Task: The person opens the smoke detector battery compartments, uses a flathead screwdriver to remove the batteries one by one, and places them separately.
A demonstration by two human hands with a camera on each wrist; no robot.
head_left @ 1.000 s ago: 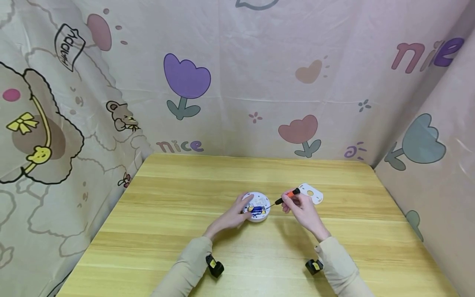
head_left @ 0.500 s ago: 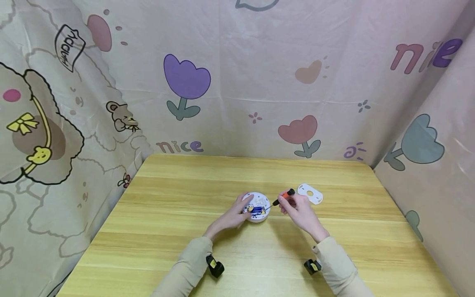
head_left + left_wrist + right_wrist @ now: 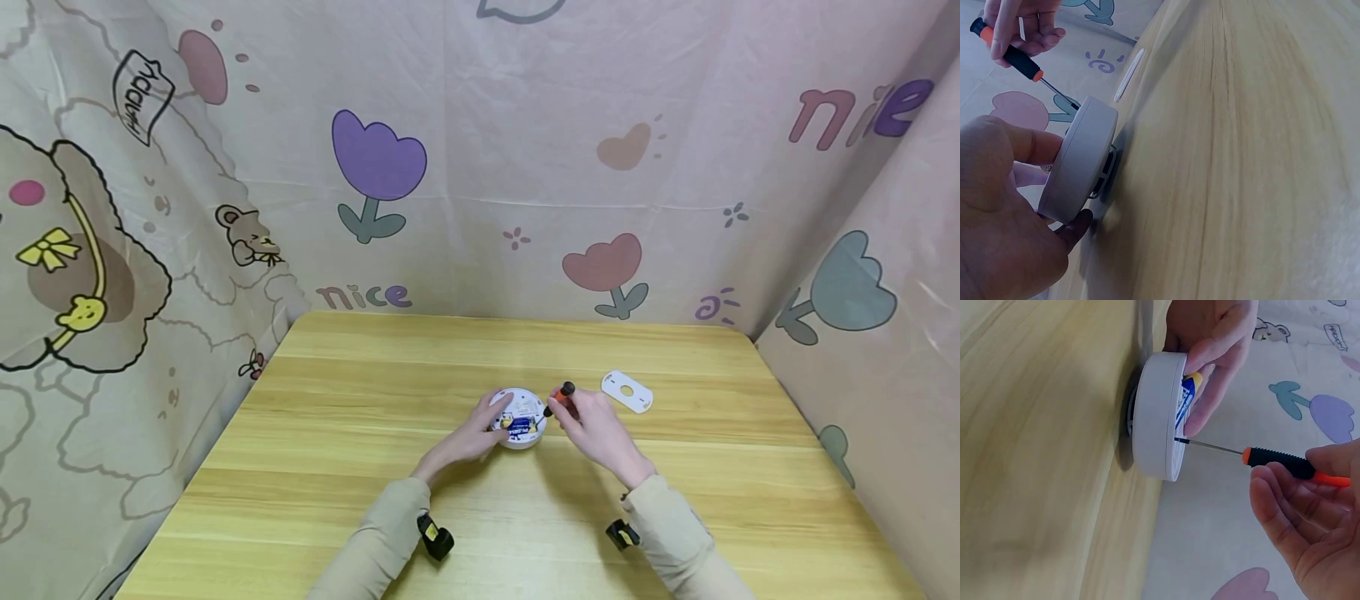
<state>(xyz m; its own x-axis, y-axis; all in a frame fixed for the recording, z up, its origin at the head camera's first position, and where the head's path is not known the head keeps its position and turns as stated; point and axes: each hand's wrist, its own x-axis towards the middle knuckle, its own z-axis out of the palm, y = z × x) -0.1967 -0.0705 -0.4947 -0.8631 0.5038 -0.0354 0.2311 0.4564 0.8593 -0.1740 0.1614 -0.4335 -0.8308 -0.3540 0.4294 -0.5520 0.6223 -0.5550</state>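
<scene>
A round white smoke detector (image 3: 527,406) is held on its left side by my left hand (image 3: 467,435), thumb and fingers spread around its rim. Its back faces up, and a blue and yellow battery (image 3: 1185,405) shows in it. Beneath, the left wrist view shows a raised vent (image 3: 1105,172) close to the wood. My right hand (image 3: 600,427) grips a small black and orange screwdriver (image 3: 1282,464) by its handle. The screwdriver's dark tip meets the detector's back near the battery, on the right side; exactly what it touches is too small to tell.
A white mounting plate (image 3: 637,395) with a central hole lies flat on the wooden table (image 3: 337,408), behind and right of my right hand. Black wrist cameras (image 3: 435,538) hang by both sleeves. Patterned cloth (image 3: 480,167) encloses the table at the back and sides.
My right hand has moved left, and the screwdriver has gone from a flat slant to a steeper one, its tip staying at the detector. The left hand and detector have stayed put.
</scene>
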